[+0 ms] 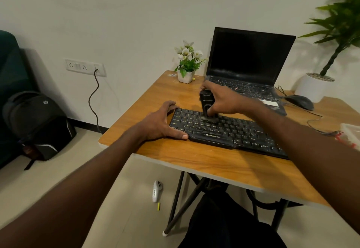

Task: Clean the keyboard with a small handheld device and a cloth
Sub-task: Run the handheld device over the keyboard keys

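Wall [116, 14] ahead of me: plain off-white, matt, w/ white switch-and-socket plate [85, 67]; dark cable [93, 99] hangs from it to floor. Floor [58, 169]: pale beige tiles, dark skirting at wall base. Furniture: wood-grain tabletop w/ white edge [204, 162] on black folding metal legs [175, 205]; dark teal upholstered seat [9, 68] far left, black backpack [37, 123] leaning against it. Light even, soft shadows.

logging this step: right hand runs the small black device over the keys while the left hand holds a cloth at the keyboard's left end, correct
Not quite. In the head view the left hand holds no cloth; it rests bare at the left end of the keyboard. The right hand does hold the small black device on the keys.
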A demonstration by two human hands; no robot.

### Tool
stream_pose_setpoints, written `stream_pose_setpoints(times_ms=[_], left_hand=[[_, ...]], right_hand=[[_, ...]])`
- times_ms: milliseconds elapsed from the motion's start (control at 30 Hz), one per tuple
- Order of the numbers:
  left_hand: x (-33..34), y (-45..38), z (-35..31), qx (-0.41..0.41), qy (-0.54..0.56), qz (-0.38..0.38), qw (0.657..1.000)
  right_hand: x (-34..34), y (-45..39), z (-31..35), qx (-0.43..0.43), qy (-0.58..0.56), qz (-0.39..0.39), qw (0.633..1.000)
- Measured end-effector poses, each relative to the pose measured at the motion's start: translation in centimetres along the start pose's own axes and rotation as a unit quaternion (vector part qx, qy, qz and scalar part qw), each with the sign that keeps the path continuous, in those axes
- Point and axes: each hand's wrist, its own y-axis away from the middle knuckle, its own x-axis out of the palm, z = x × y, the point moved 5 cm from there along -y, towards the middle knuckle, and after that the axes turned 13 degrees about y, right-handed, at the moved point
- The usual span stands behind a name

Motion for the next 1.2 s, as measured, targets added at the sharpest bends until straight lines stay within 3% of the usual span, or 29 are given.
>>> stream_pose_setpoints(times_ms=[100, 233, 400, 533, 667, 867, 1200], left_hand=[[-0.1, -0.1, 0.2, -0.004, -0.001, -0.003, 1.0], [0.0, -0.4, 0.5, 0.0, 0.001, 0.002, 1.0], [-0.1, -0.6, 0.8, 0.0, 0.014, -0.002, 1.0], [-0.1, -0.7, 0.8, -0.003, 0.022, 0.001, 1.0], [-0.1, -0.8, 0.9, -0.011, 0.018, -0.001, 1.0], [-0.1, -0.9, 0.7, -0.007, 0.019, 0.009, 1.0], [-0.1, -0.9, 0.8, -0.012, 0.028, 0.008, 1.0]], right_hand=[[-1.4, -0.3, 0.3, 0.016, 0.025, 0.022, 0.999], [0.0, 0.5, -0.2, 0.045, -0.085, -0.045, 0.994], [-0.3, 1.3, -0.2, 0.007, 0.019, -0.045, 0.999], [0.7, 2.5, 0.8, -0.031, -0.067, -0.072, 0.995], [-0.4, 3.3, -1.1, -0.038, -0.063, -0.014, 0.997], [-0.2, 3.5, -2.3, -0.017, -0.115, -0.074, 0.99], [-0.5, 5.3, -3.8, -0.008, -0.029, -0.091, 0.995]])
